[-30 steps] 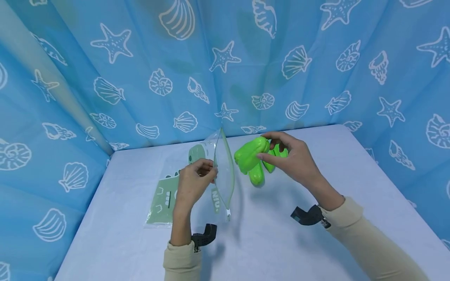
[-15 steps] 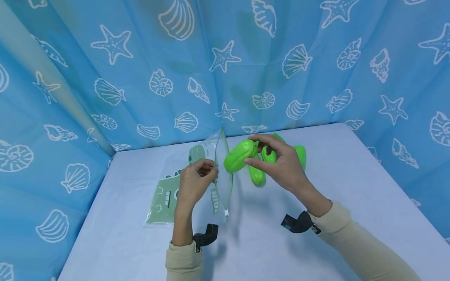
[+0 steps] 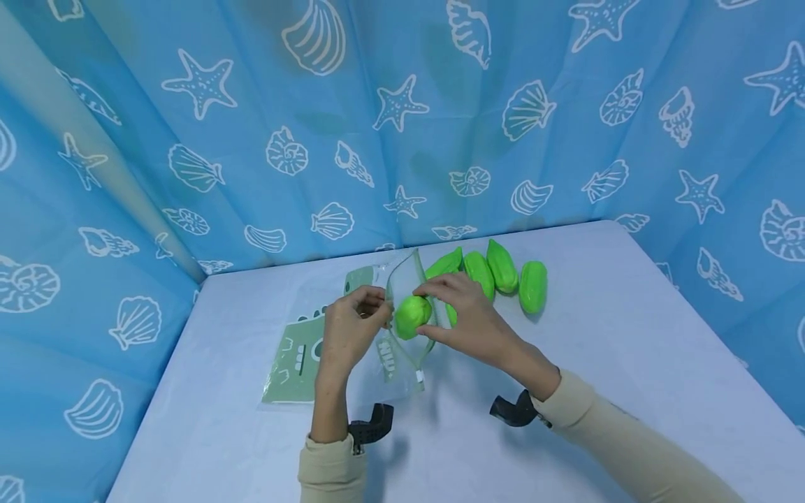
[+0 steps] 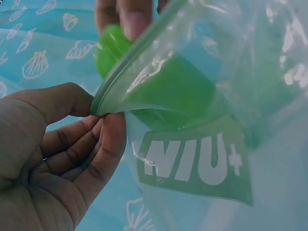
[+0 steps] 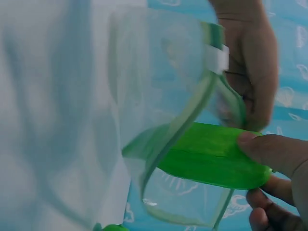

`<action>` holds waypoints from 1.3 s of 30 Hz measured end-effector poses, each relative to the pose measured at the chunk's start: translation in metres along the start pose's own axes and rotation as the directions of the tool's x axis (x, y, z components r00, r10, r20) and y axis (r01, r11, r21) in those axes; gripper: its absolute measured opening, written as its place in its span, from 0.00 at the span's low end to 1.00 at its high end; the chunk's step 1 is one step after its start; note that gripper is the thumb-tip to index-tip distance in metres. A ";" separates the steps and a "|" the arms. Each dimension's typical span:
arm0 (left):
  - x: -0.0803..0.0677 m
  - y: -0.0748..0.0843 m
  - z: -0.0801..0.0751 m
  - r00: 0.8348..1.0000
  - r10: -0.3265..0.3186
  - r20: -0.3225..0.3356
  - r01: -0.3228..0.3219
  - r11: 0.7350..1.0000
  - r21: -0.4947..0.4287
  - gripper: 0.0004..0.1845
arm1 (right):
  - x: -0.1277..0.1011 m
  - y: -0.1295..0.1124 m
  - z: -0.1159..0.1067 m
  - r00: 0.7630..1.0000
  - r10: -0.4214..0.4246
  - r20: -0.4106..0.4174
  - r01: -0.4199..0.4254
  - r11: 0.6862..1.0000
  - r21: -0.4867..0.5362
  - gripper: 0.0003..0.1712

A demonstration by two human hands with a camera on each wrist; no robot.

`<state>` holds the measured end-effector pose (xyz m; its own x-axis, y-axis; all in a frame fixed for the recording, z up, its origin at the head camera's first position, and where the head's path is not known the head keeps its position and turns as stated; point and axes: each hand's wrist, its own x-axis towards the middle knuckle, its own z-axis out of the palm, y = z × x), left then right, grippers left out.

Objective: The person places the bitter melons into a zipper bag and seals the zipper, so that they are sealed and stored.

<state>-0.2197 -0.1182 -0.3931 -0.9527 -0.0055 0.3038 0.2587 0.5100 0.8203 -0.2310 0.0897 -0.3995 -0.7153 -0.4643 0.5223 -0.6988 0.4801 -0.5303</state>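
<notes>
Bright, even light; soft shadows under arms; wrist views blurred close-up; head view edges bowed.

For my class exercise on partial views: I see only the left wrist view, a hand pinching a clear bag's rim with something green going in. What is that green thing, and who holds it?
Observer: A green toy fruit, gripped by the right hand at the zip bag's mouth.
Operator: Any more of them?
Observer: Yes, four more green fruits lie in a row on the table, behind the right hand.
Operator: Is the bag lifted?
Observer: Only its mouth; the left hand holds the rim up, the rest lies flat.
</notes>
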 end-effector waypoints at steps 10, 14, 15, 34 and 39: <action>0.001 -0.001 0.001 0.999 0.036 -0.010 -0.036 0.999 0.016 0.05 | -0.002 0.003 0.002 0.997 -0.004 0.077 0.002 1.000 0.018 0.25; 0.002 0.001 0.001 0.999 0.034 0.002 -0.034 0.999 0.006 0.06 | -0.001 0.003 0.005 0.995 -0.040 0.087 0.040 0.999 -0.002 0.21; 0.003 0.001 0.001 0.999 0.033 0.004 -0.033 0.999 0.004 0.06 | -0.001 0.003 0.006 0.994 -0.036 0.102 0.036 0.999 0.000 0.21; 0.001 -0.001 0.000 1.000 -0.011 -0.005 0.011 0.999 -0.036 0.06 | 0.001 0.010 0.018 0.961 0.059 0.271 -0.086 0.992 0.091 0.23; 0.002 -0.003 -0.003 1.000 -0.024 -0.004 0.024 0.999 -0.045 0.06 | 0.004 0.027 0.007 0.975 0.184 0.129 -0.183 0.983 -0.021 0.17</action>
<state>-0.2216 -0.1220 -0.3936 -0.9581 -0.0212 0.2857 0.2426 0.4705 0.8484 -0.2530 0.0960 -0.4166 -0.8261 -0.4599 0.3256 -0.5561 0.5727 -0.6023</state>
